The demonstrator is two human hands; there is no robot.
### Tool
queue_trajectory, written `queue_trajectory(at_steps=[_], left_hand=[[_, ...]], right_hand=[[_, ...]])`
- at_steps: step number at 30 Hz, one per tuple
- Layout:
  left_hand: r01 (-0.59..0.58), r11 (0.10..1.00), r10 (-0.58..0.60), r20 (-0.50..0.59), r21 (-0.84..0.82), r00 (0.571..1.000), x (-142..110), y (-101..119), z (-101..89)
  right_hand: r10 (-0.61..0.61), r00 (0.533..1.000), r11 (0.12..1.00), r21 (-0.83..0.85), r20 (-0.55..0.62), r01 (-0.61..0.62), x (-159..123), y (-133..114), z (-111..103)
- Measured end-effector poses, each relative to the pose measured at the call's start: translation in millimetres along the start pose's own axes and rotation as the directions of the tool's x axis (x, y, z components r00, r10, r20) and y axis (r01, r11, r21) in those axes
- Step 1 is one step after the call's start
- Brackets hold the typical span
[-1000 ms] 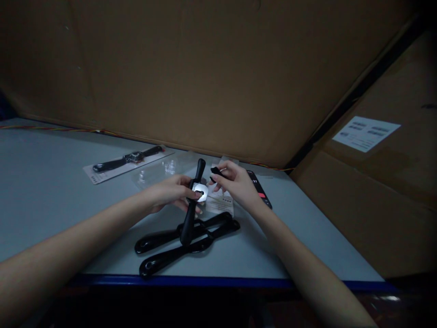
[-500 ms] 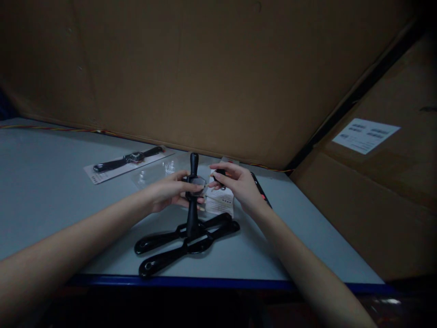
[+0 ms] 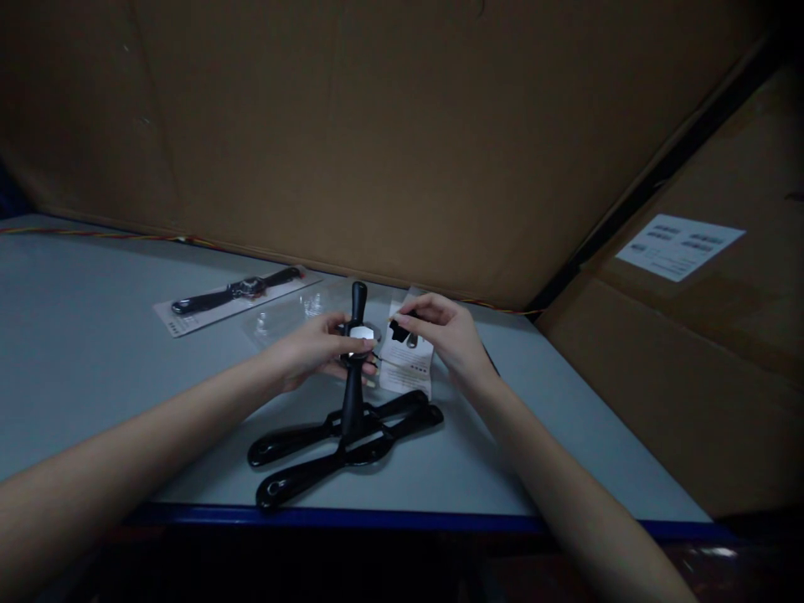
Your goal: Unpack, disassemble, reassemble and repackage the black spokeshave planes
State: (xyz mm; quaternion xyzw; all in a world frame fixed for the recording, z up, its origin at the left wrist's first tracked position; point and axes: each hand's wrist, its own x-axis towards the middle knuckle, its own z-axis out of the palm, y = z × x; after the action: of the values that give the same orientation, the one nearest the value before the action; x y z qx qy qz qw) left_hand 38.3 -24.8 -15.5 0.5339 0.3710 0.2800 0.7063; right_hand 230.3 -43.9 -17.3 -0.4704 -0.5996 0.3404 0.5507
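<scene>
My left hand [image 3: 314,347] grips the middle of a black spokeshave [image 3: 353,398], which stands roughly upright with its handles pointing up and down. A shiny metal blade [image 3: 362,334] lies on its centre under my left thumb. To its right, my right hand [image 3: 453,335] pinches a small flat black plate [image 3: 398,332] between thumb and fingers, apart from the spokeshave. Below my hands rest two more black spokeshave bodies, a front one [image 3: 295,484] and a rear one [image 3: 286,445], with open centres. The lower handle of the held tool overlaps them.
A packaged spokeshave [image 3: 207,303] on a card lies at the back left. Clear plastic packaging [image 3: 270,327] and a printed card [image 3: 407,373] lie behind my hands. Cardboard walls [image 3: 402,151] close off the back and right; a blue edge [image 3: 377,517] runs along the table front.
My right hand has turned the black plate so that its flat face shows, and shifted slightly right. The blade under my left thumb now catches bright light. The spokeshaves on the table stay put.
</scene>
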Motion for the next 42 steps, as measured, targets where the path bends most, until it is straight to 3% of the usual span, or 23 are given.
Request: queue_trajectory(at_steps=[4, 12, 19, 27, 34, 42], left_hand=[[0.064, 0.997, -0.066, -0.031, -0.041, 0.997, 0, 2, 2.8], [0.104, 0.992, -0.105, -0.016, -0.067, 0.994, 1, 0, 3.9], [0.114, 0.991, -0.115, -0.008, -0.065, 0.993, -3, 1, 9.9], [0.061, 0.998, -0.060, 0.053, -0.027, 0.997, -7, -1, 13.8], [0.023, 1.000, -0.023, 0.005, 0.008, 1.000, -1, -10, 10.3], [0.036, 0.999, -0.035, -0.014, 0.036, 0.999, -2, -8, 15.1]], right_hand=[[-0.011, 0.999, 0.999, -0.050, -0.041, 0.009, 0, -2, -2], [0.097, 0.993, 0.995, -0.003, 0.064, -0.097, -5, -7, 7], [-0.047, 0.997, 0.989, -0.134, 0.054, 0.054, -4, 0, 8], [0.039, 0.994, 0.998, -0.059, 0.105, -0.033, -11, 1, 19], [-0.059, 0.998, 0.965, -0.254, 0.020, 0.062, -12, 5, 20], [-0.080, 0.996, 0.920, -0.382, 0.025, 0.084, -15, 10, 25]])
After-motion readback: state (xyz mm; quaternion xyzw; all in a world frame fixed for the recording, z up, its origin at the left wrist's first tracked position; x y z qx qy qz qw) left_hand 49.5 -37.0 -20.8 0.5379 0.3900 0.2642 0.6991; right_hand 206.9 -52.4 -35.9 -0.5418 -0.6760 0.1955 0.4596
